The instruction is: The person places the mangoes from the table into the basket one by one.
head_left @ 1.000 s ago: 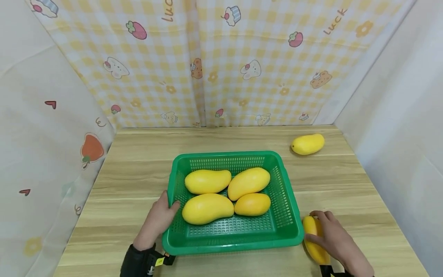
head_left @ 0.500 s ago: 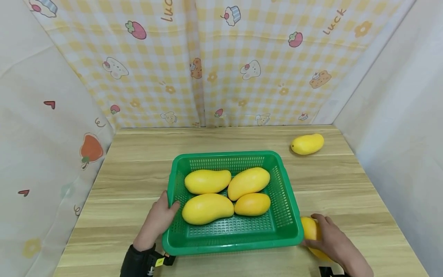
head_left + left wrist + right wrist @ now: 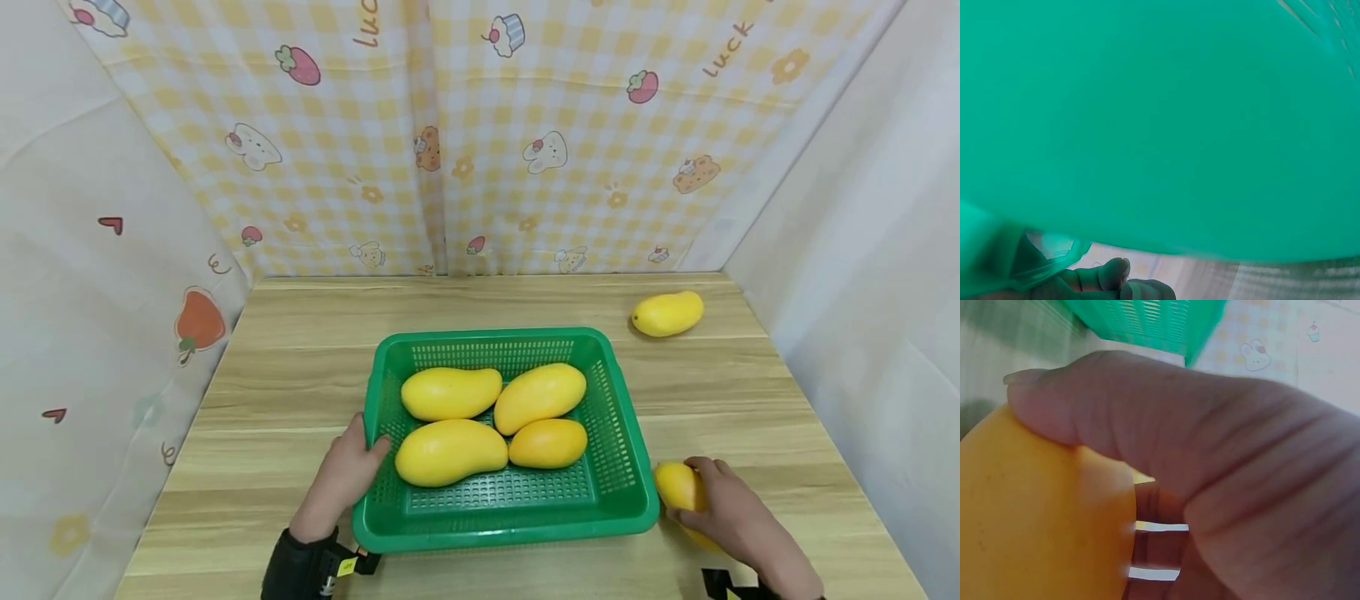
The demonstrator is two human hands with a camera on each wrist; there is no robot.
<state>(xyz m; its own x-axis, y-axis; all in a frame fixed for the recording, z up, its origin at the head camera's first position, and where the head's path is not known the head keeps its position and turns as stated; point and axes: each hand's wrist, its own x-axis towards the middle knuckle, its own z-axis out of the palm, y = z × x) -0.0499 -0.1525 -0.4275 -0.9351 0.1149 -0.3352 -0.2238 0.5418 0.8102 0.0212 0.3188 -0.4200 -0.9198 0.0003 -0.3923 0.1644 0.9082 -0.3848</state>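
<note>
A green plastic basket (image 3: 504, 540) with perforated walls sits mid-table, holding several yellow mangoes (image 3: 450, 452). At its left rim my left hand (image 3: 347, 468) grips the edge, thumb over the inside. In the left wrist view the green basket wall (image 3: 1166, 125) fills most of the picture, with fingertips (image 3: 1113, 275) showing below it. Just right of the basket, my right hand (image 3: 738, 512) holds another mango (image 3: 678, 486). The right wrist view shows the thumb (image 3: 1054, 403) across that mango (image 3: 1035, 506) and the other fingers behind it.
One more mango (image 3: 667, 314) lies alone at the table's back right. A wood-grain table (image 3: 315, 333) carries everything. Behind it hangs a yellow checked curtain (image 3: 480, 167), and white cloth (image 3: 870, 250) closes off the right side, with more on the left.
My right hand has turned the mango in its grip, so more of the fruit is hidden, and has shifted slightly right since half a second ago. The left hand and basket stay put.
</note>
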